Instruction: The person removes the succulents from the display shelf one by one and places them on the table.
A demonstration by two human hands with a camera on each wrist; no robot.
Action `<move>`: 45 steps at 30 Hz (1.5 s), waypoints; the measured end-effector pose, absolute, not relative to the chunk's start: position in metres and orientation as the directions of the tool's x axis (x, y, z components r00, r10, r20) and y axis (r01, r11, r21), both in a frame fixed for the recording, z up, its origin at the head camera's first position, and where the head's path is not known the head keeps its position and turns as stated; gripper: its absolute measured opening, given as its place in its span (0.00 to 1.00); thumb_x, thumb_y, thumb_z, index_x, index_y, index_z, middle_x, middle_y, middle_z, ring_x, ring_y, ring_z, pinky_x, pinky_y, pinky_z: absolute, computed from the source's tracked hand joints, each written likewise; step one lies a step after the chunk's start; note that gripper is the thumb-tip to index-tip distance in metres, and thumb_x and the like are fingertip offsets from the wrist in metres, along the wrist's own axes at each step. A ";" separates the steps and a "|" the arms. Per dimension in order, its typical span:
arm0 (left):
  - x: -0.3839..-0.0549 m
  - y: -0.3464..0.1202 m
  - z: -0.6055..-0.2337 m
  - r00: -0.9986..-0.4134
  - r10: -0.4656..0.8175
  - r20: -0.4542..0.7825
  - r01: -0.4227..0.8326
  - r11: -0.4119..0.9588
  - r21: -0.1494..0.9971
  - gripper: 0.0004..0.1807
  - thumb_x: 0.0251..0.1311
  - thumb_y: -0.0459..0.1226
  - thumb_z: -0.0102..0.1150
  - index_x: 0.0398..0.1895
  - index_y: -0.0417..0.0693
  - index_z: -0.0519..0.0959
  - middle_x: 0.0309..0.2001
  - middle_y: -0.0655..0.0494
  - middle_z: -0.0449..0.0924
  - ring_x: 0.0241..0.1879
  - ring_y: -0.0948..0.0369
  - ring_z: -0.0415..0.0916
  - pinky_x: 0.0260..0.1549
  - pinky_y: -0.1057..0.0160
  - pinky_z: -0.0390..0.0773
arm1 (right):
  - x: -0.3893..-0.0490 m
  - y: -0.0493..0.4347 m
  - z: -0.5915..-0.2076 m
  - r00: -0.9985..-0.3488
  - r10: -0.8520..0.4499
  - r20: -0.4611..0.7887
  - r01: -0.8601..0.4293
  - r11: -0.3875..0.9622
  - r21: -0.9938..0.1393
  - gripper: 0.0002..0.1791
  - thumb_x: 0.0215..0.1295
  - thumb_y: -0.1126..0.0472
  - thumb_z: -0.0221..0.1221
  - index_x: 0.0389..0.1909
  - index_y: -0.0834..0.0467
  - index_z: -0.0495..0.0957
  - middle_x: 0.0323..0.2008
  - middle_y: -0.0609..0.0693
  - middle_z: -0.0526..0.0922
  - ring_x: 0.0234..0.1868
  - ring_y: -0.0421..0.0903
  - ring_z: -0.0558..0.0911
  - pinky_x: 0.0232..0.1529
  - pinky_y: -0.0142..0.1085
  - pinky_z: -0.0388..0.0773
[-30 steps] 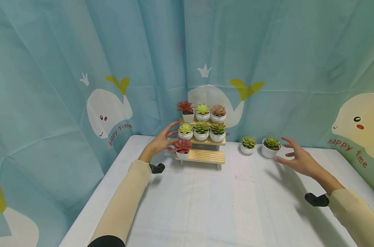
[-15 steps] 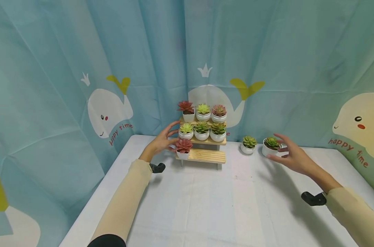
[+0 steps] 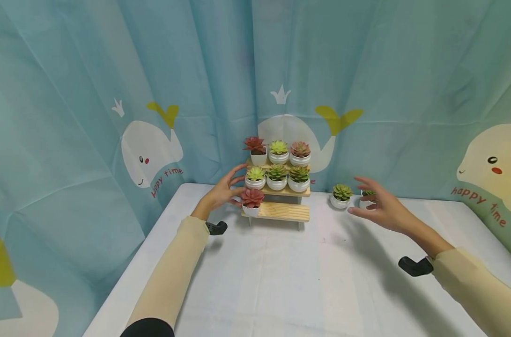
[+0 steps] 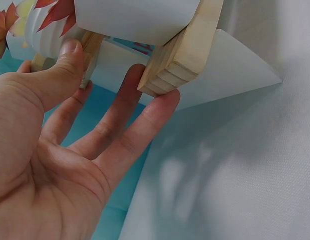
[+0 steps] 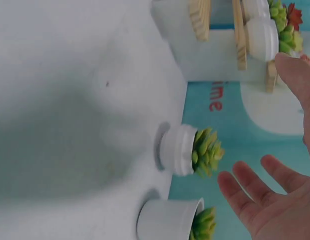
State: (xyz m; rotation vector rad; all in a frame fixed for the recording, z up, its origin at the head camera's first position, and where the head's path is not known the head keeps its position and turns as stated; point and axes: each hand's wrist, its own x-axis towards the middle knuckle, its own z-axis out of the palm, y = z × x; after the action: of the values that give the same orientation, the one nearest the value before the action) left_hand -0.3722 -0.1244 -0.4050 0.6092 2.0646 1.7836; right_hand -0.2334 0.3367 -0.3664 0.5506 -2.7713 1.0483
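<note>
A tiered wooden stand point(image 3: 285, 211) holds potted succulents in rows. My left hand point(image 3: 219, 195) is at the stand's left side; in the left wrist view its spread fingertips touch the ends of the wooden shelves point(image 4: 182, 67). A red succulent point(image 3: 252, 199) in a white pot sits at the left end of the lowest shelf. My right hand point(image 3: 381, 208) reaches over the table with fingers apart and holds nothing. Just beyond its fingertips stands a green succulent in a ribbed white pot point(image 5: 179, 150). Behind the hand, a second green succulent in a plain white pot point(image 5: 167, 220) is partly hidden.
A white cloth point(image 3: 289, 281) covers the table. Blue curtain point(image 3: 213, 70) with printed whales hangs close behind and along the left side. The upper two shelves carry several pots side by side, among them a dark red succulent point(image 3: 254, 144) at top left.
My right hand has moved left, from the right side of the plain white pot to in front of it, toward the ribbed pot. The left hand stays at the stand.
</note>
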 end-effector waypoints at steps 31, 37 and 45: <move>-0.372 -0.124 -0.406 -0.858 0.514 0.016 0.084 0.109 0.991 0.43 0.75 0.29 0.55 0.82 0.73 0.51 0.81 0.43 0.50 0.44 0.49 0.83 0.36 0.45 0.86 | -0.246 0.244 -0.374 -0.868 -0.418 0.269 -0.474 0.533 -0.701 0.49 0.62 0.55 0.74 0.80 0.50 0.56 0.67 0.62 0.73 0.59 0.58 0.80 0.54 0.55 0.81; -0.371 -0.123 -0.405 -0.860 0.511 0.010 0.072 0.102 0.992 0.43 0.74 0.28 0.55 0.82 0.73 0.52 0.81 0.44 0.49 0.42 0.50 0.83 0.34 0.46 0.86 | -0.249 0.227 -0.382 -0.845 -0.456 0.280 -0.497 0.474 -0.727 0.49 0.63 0.56 0.73 0.80 0.53 0.56 0.68 0.63 0.73 0.60 0.63 0.80 0.55 0.57 0.80; -0.372 -0.124 -0.406 -0.854 0.520 0.004 0.064 0.096 0.993 0.42 0.75 0.29 0.54 0.82 0.73 0.51 0.81 0.44 0.48 0.40 0.52 0.82 0.36 0.46 0.85 | -0.254 0.202 -0.389 -0.837 -0.473 0.275 -0.494 0.435 -0.753 0.48 0.65 0.55 0.72 0.80 0.51 0.56 0.67 0.60 0.74 0.60 0.63 0.80 0.54 0.57 0.80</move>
State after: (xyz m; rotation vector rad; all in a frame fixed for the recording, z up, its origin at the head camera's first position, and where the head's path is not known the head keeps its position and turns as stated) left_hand -0.3721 -0.1239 -0.4059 0.5748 2.0324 1.8127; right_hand -0.2539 0.2016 -0.3893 0.8897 -2.6419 1.3983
